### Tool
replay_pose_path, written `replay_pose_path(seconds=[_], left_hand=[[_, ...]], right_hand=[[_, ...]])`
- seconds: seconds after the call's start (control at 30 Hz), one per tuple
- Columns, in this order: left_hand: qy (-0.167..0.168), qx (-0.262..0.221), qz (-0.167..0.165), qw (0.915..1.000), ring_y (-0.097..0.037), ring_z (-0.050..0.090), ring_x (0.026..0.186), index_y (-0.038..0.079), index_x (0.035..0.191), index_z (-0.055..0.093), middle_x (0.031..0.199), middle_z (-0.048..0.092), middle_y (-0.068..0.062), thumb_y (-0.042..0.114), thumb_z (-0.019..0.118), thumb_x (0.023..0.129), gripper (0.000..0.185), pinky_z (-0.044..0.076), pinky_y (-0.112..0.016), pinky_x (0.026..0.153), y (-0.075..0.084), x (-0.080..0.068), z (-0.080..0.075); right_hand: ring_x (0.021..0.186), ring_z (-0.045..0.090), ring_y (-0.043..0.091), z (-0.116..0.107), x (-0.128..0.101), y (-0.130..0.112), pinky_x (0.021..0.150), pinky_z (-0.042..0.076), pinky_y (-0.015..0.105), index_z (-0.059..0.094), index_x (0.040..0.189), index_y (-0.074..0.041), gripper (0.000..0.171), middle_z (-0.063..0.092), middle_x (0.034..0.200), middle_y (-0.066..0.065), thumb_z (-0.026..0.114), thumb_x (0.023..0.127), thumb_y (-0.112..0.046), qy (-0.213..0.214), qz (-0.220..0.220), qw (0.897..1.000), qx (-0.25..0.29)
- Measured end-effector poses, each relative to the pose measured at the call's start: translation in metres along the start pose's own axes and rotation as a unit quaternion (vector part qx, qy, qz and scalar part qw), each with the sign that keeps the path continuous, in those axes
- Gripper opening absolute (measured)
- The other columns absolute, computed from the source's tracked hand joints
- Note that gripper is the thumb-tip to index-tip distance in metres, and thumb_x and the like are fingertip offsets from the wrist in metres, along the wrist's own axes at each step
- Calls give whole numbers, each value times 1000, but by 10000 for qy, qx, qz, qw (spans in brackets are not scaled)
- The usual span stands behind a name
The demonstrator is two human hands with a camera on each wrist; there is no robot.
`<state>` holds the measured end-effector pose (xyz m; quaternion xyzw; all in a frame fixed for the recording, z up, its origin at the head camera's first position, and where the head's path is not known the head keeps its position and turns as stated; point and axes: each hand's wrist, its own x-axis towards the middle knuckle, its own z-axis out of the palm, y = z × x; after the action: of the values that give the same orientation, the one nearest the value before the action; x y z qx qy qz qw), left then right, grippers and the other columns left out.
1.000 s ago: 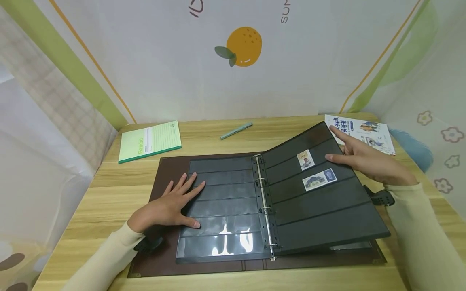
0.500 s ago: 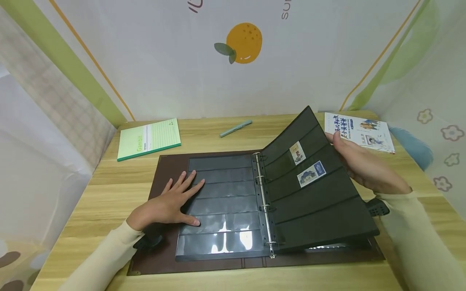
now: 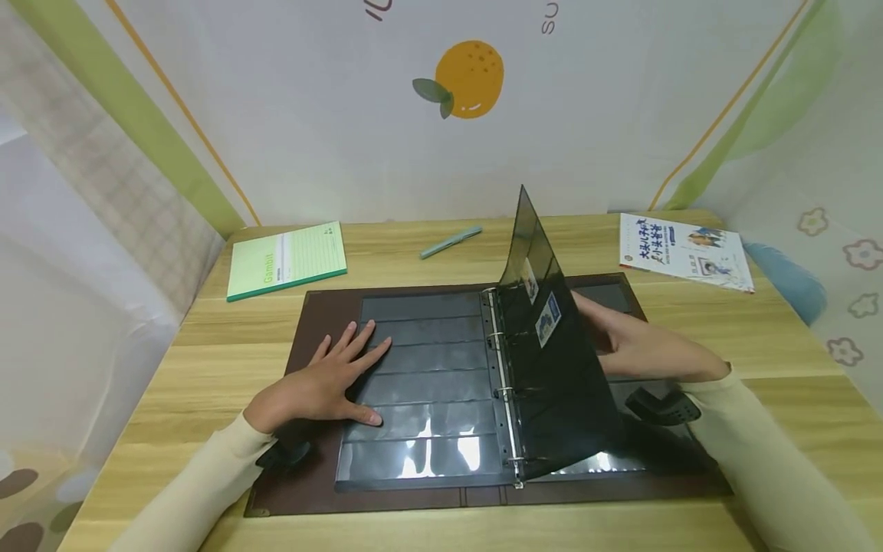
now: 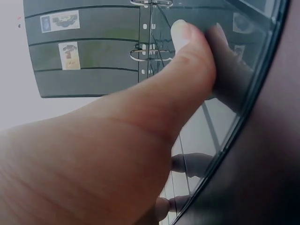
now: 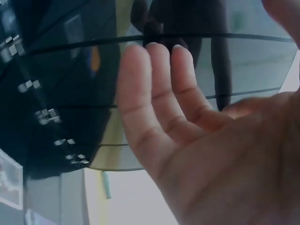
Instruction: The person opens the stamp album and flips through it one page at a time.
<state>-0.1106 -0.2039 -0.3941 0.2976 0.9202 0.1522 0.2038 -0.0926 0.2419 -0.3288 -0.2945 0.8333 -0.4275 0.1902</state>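
A stamp album with a brown cover (image 3: 319, 314) lies spread open on the table, its metal ring spine (image 3: 508, 399) in the middle. My left hand (image 3: 317, 389) rests with spread fingers on the left black page (image 3: 431, 387). One black page (image 3: 562, 406) stands steeply raised on the rings, bearing two stamps: a blue-and-white one (image 3: 549, 319) and a smaller one (image 3: 530, 280). Behind this page is my right hand (image 3: 645, 345); its fingertips are hidden in the head view. In the right wrist view, its fingers (image 5: 137, 93) are extended against a glossy page surface, not curled round it.
A green notepad (image 3: 288, 262) lies at the back left of the wooden table (image 3: 172, 399). A pale green pen (image 3: 451, 242) is at the back middle. A white picture booklet (image 3: 686, 251) lies at the back right. Curtains (image 3: 317, 115) surround the table.
The stamped page has swung up and leftward, from a low slant to nearly upright. My right hand has moved left from its outer edge to behind it. The left hand has stayed put.
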Motion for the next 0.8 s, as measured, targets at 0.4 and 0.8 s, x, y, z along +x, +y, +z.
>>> replay_pose_path(seconds=[0.4, 0.8], left_hand=[[566, 276, 13, 9980, -50, 8, 155, 15, 160, 31, 168, 13, -23, 56, 78, 81, 101, 11, -75, 117, 5, 1, 1], [2019, -2575, 192, 9448, -32, 68, 116, 15, 163, 21, 133, 63, -19, 30, 45, 109, 61, 58, -45, 93, 39, -1, -10]], right_hand=[[104, 54, 14, 51, 27, 11, 81, 54, 28, -9, 163, -23, 129, 48, 136, 6, 87, 78, -33, 205, -889, 9929, -763], [78, 43, 8, 79, 39, 12, 65, 42, 19, 20, 163, -28, 106, 44, 122, -3, 78, 80, -57, 572, -739, 9819, -1650]])
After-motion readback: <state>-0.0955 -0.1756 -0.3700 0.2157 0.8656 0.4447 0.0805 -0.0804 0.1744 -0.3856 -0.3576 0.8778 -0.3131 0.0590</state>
